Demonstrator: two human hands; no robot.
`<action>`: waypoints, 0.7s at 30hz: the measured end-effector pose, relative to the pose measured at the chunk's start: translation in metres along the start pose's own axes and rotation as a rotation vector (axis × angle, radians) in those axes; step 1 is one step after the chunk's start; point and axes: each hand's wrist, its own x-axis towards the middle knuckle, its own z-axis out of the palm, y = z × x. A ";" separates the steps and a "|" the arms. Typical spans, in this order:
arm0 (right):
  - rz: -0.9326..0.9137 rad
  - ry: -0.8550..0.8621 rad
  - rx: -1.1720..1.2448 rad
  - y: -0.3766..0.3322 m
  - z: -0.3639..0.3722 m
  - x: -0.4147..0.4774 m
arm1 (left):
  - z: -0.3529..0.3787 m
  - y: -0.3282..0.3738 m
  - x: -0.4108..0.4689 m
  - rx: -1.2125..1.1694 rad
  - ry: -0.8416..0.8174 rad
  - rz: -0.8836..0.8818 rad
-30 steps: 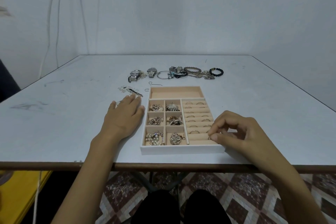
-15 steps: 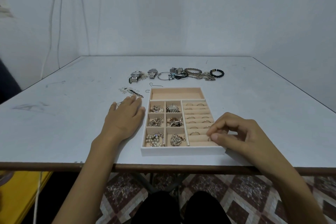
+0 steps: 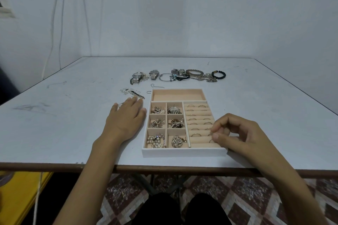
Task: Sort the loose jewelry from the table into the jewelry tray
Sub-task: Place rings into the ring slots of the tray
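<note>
Head: right hand (image 3: 232, 133) unmoved over jewelry tray (image 3: 182, 152).

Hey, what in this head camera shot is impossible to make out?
- Head view: whether the right hand pinches a ring; its own fingers cover the spot in the jewelry tray.
- Head view: anything under the left hand; its palm covers it.
- Head view: the far bracelet pile; tangled, too small to count.

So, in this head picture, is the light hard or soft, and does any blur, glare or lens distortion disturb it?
Head view: soft, even light, with only faint shadows beside the left hand and right hand; no glare on the white rectangular jewelry tray or the pale grey table; wide-angle stretch toward the lower corners; the thin gold rings look too small to read.
</note>
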 end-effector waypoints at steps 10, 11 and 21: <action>0.000 -0.015 -0.023 -0.003 0.000 -0.001 | 0.001 -0.001 0.001 -0.024 0.011 -0.005; 0.001 -0.015 -0.032 -0.002 0.000 0.000 | 0.002 -0.001 0.001 -0.032 0.015 -0.006; 0.082 -0.073 0.121 -0.004 -0.003 0.003 | 0.003 -0.003 0.002 -0.013 0.011 -0.005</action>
